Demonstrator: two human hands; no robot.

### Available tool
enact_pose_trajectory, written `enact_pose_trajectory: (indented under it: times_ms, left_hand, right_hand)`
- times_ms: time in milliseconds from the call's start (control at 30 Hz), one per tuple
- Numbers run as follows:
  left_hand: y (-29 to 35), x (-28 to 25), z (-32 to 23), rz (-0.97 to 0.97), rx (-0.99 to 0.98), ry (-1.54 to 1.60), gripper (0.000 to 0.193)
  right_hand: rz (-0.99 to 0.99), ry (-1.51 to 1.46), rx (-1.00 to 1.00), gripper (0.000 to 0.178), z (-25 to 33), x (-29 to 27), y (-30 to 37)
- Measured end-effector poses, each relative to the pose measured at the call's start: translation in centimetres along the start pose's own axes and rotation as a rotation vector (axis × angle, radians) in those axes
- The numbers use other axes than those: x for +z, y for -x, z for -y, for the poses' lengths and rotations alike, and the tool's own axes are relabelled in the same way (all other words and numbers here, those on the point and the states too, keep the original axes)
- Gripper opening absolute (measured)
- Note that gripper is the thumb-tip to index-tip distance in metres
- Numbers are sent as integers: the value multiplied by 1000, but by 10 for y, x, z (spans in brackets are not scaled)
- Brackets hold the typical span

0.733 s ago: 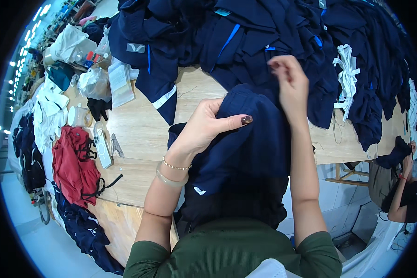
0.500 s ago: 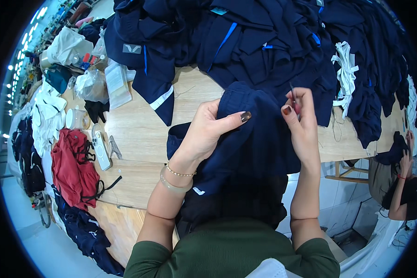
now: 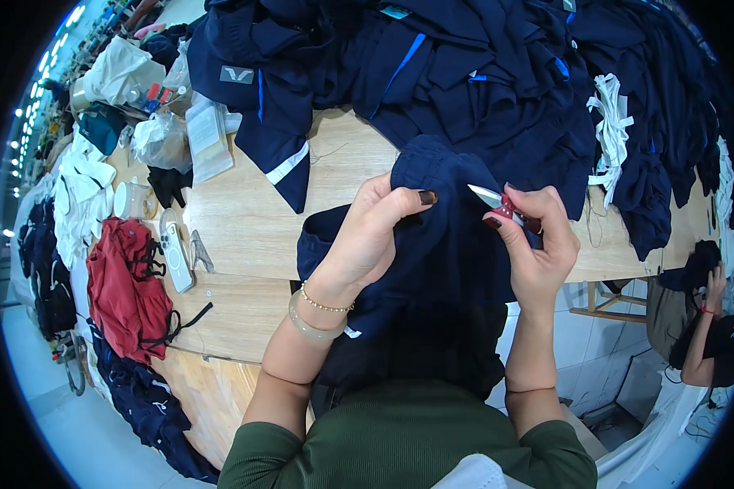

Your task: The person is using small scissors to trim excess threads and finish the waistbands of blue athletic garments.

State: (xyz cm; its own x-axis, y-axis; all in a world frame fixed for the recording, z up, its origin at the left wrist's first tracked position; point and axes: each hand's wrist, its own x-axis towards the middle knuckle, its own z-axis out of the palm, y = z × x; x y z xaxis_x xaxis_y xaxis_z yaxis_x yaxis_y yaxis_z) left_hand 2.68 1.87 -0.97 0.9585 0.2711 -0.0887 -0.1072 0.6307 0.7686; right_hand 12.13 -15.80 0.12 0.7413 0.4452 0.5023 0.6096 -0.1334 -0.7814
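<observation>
A navy garment [image 3: 457, 236] with a gathered, elastic-looking waistband hangs over the table edge in front of me and down onto my lap. My left hand [image 3: 373, 230] is closed on the garment near its waistband, thumb on top and the other fingers hidden beneath the cloth. In my right hand [image 3: 546, 244], a small pair of thread snips [image 3: 487, 196] is pinched between thumb and fingers. The red grip shows between the fingers, and the silver blades point up and left, just above the cloth. Contact between blades and fabric cannot be made out.
Navy garments [image 3: 465, 73] are heaped across the far side of the wooden table [image 3: 228, 244]. A bundle of white strips [image 3: 610, 138] lies on them. To the left are a phone [image 3: 176, 255], a red garment [image 3: 126, 285] and plastic bags [image 3: 161, 145]. A co-worker's arm [image 3: 700, 342] shows at right.
My right hand has turned, bringing the snips' blades into clear view pointing left over the cloth. My left hand has shifted slightly right and its thumb has drawn in, still gripping the garment.
</observation>
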Motion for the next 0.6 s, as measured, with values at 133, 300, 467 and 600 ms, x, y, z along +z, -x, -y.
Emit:
enact_pose_trajectory:
  times_ms: [133, 300, 467, 600]
  left_hand:
    - [4, 12, -1, -104, -39, 48, 15]
    - [3, 4, 3, -9, 10, 79, 16]
    - [3, 6, 2, 14, 48, 29, 16]
    - [2, 7, 2, 5, 55, -20, 16]
  right_hand:
    - [-2, 69, -95, 26, 6, 4, -1]
    - [15, 89, -170, 26, 9, 8, -3]
    - [4, 134, -220, 25, 11, 11, -5]
    - [-3, 142, -207, 25, 13, 10, -6]
